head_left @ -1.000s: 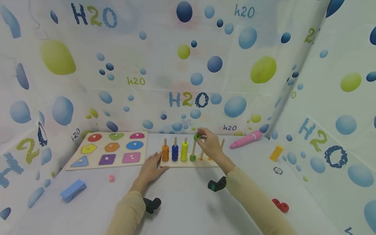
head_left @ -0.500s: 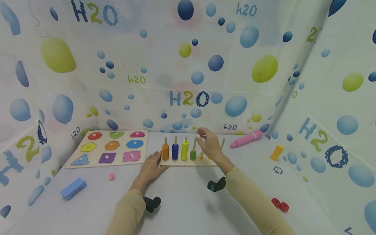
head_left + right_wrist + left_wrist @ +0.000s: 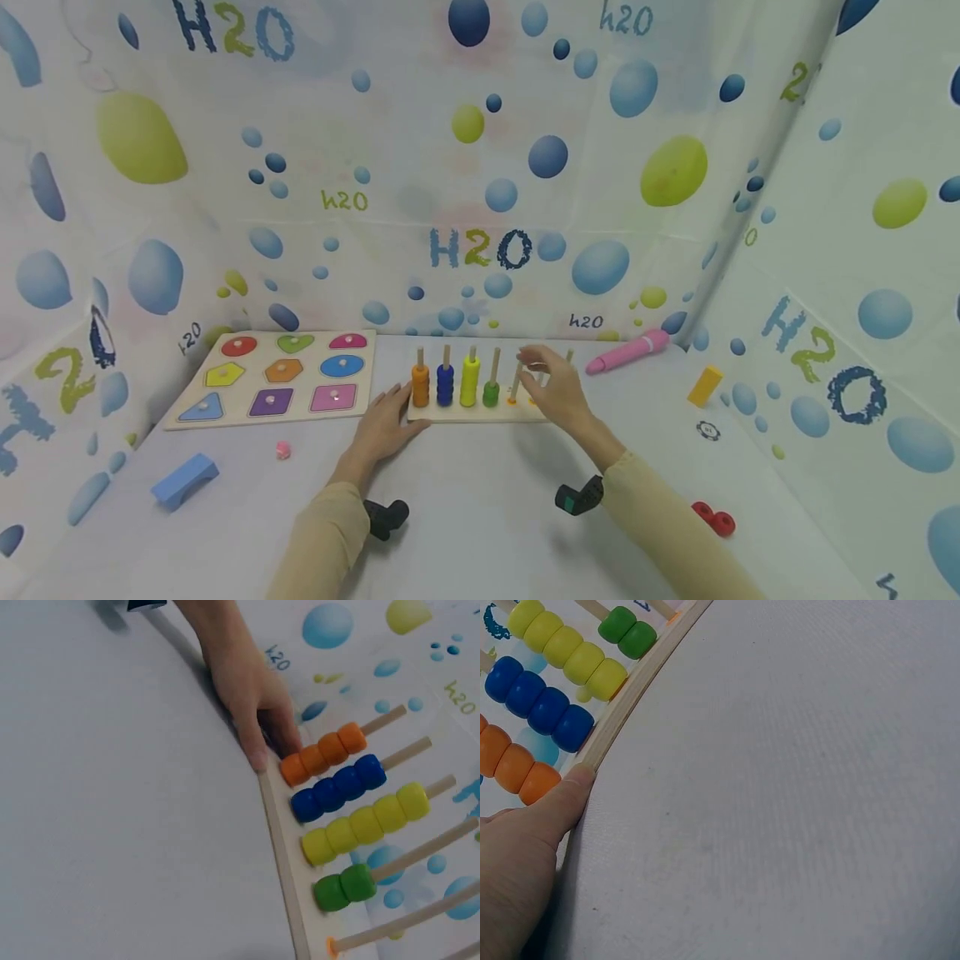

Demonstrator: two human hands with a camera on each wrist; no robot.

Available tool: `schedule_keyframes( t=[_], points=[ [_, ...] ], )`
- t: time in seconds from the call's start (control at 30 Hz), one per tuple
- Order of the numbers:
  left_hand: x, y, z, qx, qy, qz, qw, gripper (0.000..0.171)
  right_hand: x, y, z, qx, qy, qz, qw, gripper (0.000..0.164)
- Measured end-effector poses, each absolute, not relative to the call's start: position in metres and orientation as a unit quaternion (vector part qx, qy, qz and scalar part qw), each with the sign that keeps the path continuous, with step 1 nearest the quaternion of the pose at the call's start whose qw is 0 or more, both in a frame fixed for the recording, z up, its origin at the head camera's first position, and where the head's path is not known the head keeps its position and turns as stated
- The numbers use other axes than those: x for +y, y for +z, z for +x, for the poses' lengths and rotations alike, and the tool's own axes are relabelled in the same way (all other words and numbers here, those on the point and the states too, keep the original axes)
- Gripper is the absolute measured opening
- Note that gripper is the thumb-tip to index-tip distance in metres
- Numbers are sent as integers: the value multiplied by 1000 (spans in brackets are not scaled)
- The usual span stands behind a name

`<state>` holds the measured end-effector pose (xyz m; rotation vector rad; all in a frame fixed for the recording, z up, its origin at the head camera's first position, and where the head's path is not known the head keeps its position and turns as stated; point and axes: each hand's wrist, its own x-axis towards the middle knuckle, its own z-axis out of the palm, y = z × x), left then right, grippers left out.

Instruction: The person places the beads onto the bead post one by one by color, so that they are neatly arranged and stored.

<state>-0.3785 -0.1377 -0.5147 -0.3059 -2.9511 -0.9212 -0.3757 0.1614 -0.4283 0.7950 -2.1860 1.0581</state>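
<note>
A wooden bead abacus (image 3: 480, 418) with upright pegs stands at the table's far middle. Its pegs carry orange beads (image 3: 421, 387), blue beads (image 3: 446, 386), yellow beads (image 3: 469, 382) and two green beads (image 3: 345, 887); further pegs to the right show no beads. My left hand (image 3: 384, 427) grips the abacus's left end, thumb (image 3: 574, 784) on the front edge of the base and fingers behind. My right hand (image 3: 561, 392) hovers by the right-hand pegs, fingers loosely bent, with nothing visible in them. It partly hides those pegs.
Left of the abacus lies a shape puzzle board (image 3: 306, 408). Nearer are a blue block (image 3: 185, 481) and a small pink piece (image 3: 282, 450). On the right lie a pink marker (image 3: 628, 352), a yellow block (image 3: 705, 386), a round chip (image 3: 708, 431) and red beads (image 3: 722, 523).
The green bead in my right hand dropped down its peg onto the other green one. My right hand then moved right and slightly down. My left hand stayed on the abacus.
</note>
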Motion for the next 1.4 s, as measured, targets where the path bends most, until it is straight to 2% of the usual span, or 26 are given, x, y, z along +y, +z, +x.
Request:
schedule_keyframes(
  t=[0.27, 0.67, 0.97, 1.17, 1.4],
  points=[
    [-136, -517, -379, -950, -293, -102, 19, 82, 228, -459, -337, -841, 338, 291, 306, 34],
    [-140, -514, -377, -950, -295, -96, 18, 81, 333, -489, -266, -908, 268, 167, 276, 35],
    [-141, -515, -379, -951, -291, -102, 22, 82, 365, -496, -234, -935, 221, 102, 260, 34],
    [-140, -517, -379, -951, -289, -104, 23, 81, 375, -500, -218, -945, 232, 78, 219, 32],
    [-139, -515, -379, -949, -298, -106, 22, 81, 378, -503, -203, -967, 204, -5, 155, 28]
  ],
)
